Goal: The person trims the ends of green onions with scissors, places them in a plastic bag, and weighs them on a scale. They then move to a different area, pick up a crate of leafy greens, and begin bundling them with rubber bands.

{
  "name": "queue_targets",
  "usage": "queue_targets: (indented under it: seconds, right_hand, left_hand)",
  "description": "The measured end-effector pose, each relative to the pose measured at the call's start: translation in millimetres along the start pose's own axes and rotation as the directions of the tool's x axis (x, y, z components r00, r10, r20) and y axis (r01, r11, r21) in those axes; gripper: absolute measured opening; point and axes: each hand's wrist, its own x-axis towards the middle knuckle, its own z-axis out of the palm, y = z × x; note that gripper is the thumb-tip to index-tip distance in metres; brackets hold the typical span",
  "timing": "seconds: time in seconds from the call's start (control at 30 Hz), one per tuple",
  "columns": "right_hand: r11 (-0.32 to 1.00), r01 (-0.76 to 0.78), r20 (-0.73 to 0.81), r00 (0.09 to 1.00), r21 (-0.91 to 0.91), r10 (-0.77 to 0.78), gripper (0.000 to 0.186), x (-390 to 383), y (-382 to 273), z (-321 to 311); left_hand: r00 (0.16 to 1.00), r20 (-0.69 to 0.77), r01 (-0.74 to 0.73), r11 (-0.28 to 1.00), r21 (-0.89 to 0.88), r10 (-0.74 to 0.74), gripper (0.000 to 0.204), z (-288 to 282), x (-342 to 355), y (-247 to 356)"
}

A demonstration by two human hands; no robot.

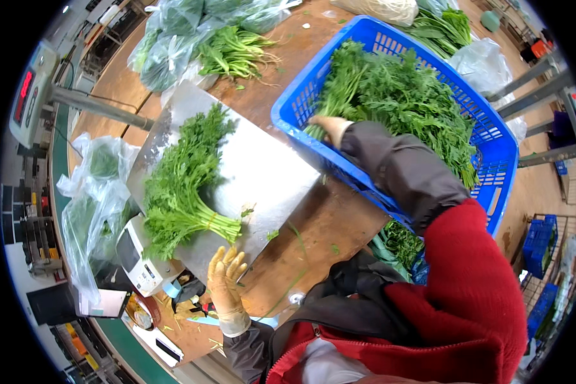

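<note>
My right hand (331,129) reaches over the near rim of a blue plastic basket (287,110) and is closed round the stems of a bunch of feathery leafy greens (340,89). More of the same greens (416,109) fill the basket. My left hand (227,280), in a yellowish stained glove, is open with its fingers up and nothing in it. It is just below the metal scale plate (262,169), near the stem ends of a bunch of greens (189,192) that lies there.
A scale display (35,96) stands on a post at the left. Bagged greens (102,205) lie beside a white label printer (141,256). Loose rooted greens (237,51) and more plastic bags (179,38) are at the back of the wooden table (326,224). Metal bars (537,83) stand at right.
</note>
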Motion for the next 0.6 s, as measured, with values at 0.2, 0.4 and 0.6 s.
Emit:
queue_targets:
  seconds: [0.2, 0.4, 0.6]
  right_hand:
    - [0.411, 0.129, -0.109, 0.991, 0.903, -0.073, 0.017, -111.7, -43.6, -45.1]
    - [0.374, 0.124, 0.038, 0.917, 0.919, -0.398, 0.018, -179.3, -56.8, -28.7]
    - [0.477, 0.334, 0.081, 0.747, 0.813, -0.660, 0.035, -245.9, -58.5, 35.1]
  left_hand:
    - [0.995, 0.094, -0.020, 1.000, 0.002, 0.020, 0.040, 19.3, -13.1, -7.8]
    - [0.932, 0.332, -0.153, 0.988, 0.003, 0.143, 0.033, 67.0, 2.6, 14.5]
    - [0.747, 0.641, -0.113, 0.983, -0.142, 0.179, 0.043, 129.4, -0.4, 35.2]
